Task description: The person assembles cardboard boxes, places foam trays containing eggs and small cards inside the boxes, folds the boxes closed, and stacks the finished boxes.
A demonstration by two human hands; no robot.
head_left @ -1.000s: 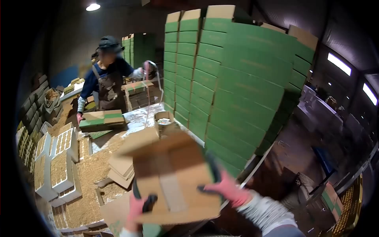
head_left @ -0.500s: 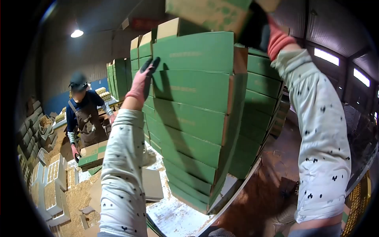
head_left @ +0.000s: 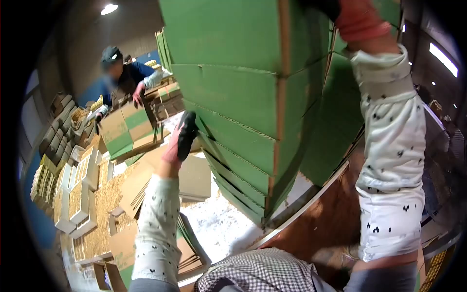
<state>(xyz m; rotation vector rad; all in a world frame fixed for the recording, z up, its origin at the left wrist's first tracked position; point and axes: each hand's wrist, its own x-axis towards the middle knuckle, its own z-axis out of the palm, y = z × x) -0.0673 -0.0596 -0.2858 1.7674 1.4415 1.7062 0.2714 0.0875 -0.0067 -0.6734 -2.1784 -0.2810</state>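
While the green cartons (head_left: 228,90) stood stacked on the white table (head_left: 216,228), presumably light, stiff and best held at opposite lower corners, the left hand (head_left: 181,138) extended close-set fingers beside them and the right hand (head_left: 359,20) reached high, finger spread indeterminable.

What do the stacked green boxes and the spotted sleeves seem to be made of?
Green boxes: corrugated cardboard, matte green; wavy fluted edges show, brown at the corners. Spotted sleeves: probably thin white fabric, bunching in soft folds; the fibre can't be told.
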